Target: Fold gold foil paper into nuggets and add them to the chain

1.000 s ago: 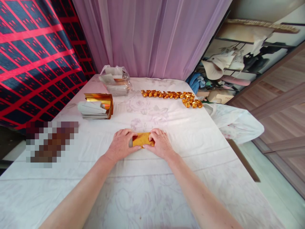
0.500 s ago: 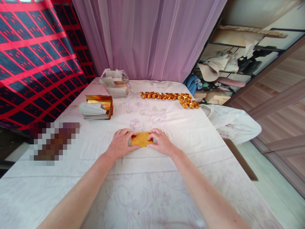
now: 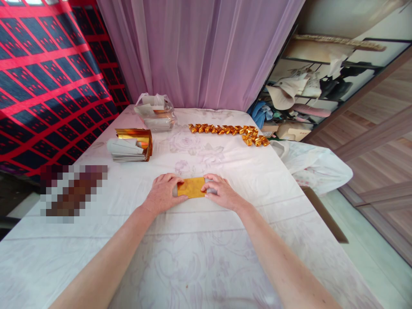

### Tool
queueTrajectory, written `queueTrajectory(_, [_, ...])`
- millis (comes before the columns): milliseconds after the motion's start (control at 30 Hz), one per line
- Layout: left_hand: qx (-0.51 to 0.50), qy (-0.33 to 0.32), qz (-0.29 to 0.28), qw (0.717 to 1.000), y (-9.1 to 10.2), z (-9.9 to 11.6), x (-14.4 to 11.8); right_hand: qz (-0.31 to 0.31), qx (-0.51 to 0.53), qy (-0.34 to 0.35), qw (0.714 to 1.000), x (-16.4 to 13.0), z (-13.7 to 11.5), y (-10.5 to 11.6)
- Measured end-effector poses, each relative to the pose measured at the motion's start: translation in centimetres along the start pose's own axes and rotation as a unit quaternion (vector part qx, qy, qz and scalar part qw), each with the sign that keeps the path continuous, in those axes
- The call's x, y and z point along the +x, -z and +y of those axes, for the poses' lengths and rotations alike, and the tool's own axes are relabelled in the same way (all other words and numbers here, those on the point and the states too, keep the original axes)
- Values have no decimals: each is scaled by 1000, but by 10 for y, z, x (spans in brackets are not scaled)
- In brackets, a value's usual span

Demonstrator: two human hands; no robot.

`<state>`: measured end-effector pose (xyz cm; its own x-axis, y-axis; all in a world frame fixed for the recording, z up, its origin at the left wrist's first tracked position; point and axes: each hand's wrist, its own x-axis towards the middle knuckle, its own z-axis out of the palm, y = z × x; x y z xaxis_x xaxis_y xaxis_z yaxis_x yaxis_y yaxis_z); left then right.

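A flat rectangle of gold paper (image 3: pixel 192 187) with pale grey ends lies on the tablecloth in front of me. My left hand (image 3: pixel 165 192) grips its left end, thumb along the near edge and fingers curled over the far side. At the opposite end, my right hand (image 3: pixel 222 192) has its thumb low and its fingertips bent onto the paper, near the grey strip. Parts of both ends are hidden under my fingers.
A stack of gold foil sheets (image 3: pixel 130 150) with pale backs stands left, before a clear plastic bag (image 3: pixel 156 113) of papers. Folded gold foil pieces (image 3: pixel 225 129) form a row at the back right. Beyond the table's right edge sits a white plastic bag (image 3: pixel 317 167).
My right hand has shifted slightly to the right along the paper, uncovering more of its gold face. My left hand stays in place.
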<state>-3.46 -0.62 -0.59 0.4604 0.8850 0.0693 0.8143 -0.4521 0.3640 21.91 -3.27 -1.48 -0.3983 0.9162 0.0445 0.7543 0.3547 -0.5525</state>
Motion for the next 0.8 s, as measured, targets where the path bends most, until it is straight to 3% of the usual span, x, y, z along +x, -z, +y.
queueTrajectory(167, [48,62,0,997,1,24,4,17,-14,4,1000,-1,2,-3])
queueTrajectory(300, [69,95,31,993,-5,38,3,23,-16,7,1000,-2,4,-5])
queueTrajectory(800, [44,64,37,996,-7,26,-3,29,-7,17,999,-3,4,-4])
